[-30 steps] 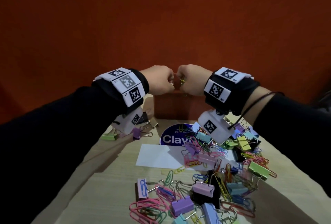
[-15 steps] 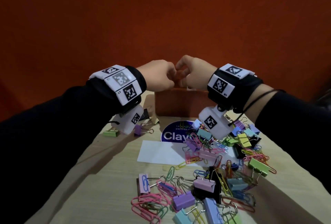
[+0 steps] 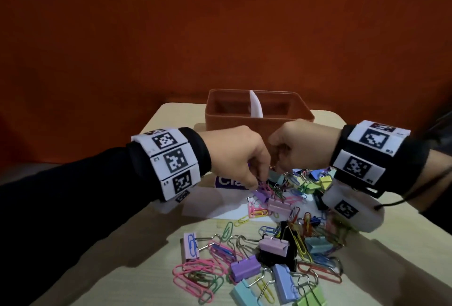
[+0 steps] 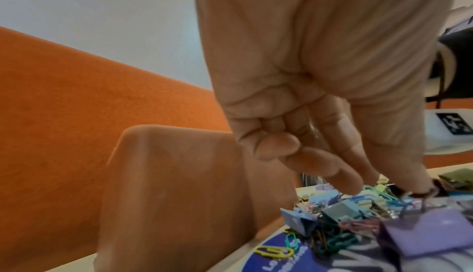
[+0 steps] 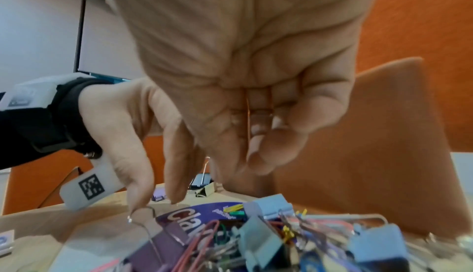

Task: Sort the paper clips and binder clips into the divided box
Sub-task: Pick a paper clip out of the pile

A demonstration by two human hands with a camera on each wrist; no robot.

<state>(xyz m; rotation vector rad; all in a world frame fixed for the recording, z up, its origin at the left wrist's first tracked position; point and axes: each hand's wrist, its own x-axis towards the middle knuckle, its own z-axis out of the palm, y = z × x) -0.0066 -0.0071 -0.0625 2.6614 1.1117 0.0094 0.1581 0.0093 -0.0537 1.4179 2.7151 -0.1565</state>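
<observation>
Clips are heaped on the table just before the box, so both hands are lowered together. A purple clip's wire handle is pinched by the left hand; the right hand is curled, its hold not discernible.

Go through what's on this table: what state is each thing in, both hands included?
divided box: upright, open-topped, contents not visible.
white divider: standing inside it.
left hand: fingers pinching a purple binder clip's wire handle.
right hand: fingers curled, reaching into the pile; hold unclear.
clip pile: loose, tangled, unsorted.
</observation>
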